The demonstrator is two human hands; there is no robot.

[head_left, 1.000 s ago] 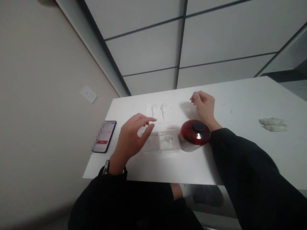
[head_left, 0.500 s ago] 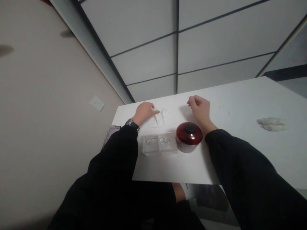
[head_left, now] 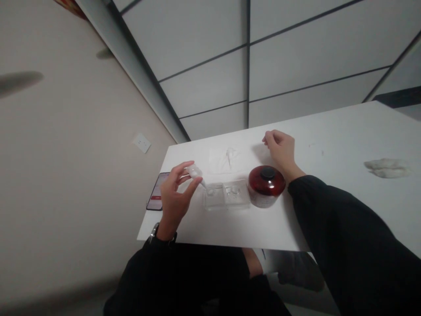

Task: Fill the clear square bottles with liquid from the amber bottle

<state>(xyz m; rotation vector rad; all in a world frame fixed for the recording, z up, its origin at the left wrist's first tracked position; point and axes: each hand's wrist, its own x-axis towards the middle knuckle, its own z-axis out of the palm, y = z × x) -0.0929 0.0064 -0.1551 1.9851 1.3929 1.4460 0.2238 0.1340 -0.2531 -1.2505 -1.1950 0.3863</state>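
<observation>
My left hand (head_left: 176, 193) pinches a small white dropper (head_left: 196, 174) and holds it tilted with its tip at the left cell of a clear two-cell plastic case (head_left: 225, 195). A second white dropper (head_left: 230, 156) lies on a white tissue (head_left: 219, 159) behind the case. A dark red round jar with a black cap (head_left: 266, 185) stands just right of the case. My right hand (head_left: 280, 148) rests on the white table (head_left: 329, 197) behind the jar, fingers loosely curled; I cannot see anything in them.
A phone (head_left: 158, 197) with a lit screen lies at the table's left edge. A crumpled grey-white wad (head_left: 388, 167) lies at the far right. The table's near edge runs just in front of the case. A tiled floor lies beyond.
My left hand reached back to the tissue, picked up one of the two droppers and brought it forward to the clear case. My right hand stayed put.
</observation>
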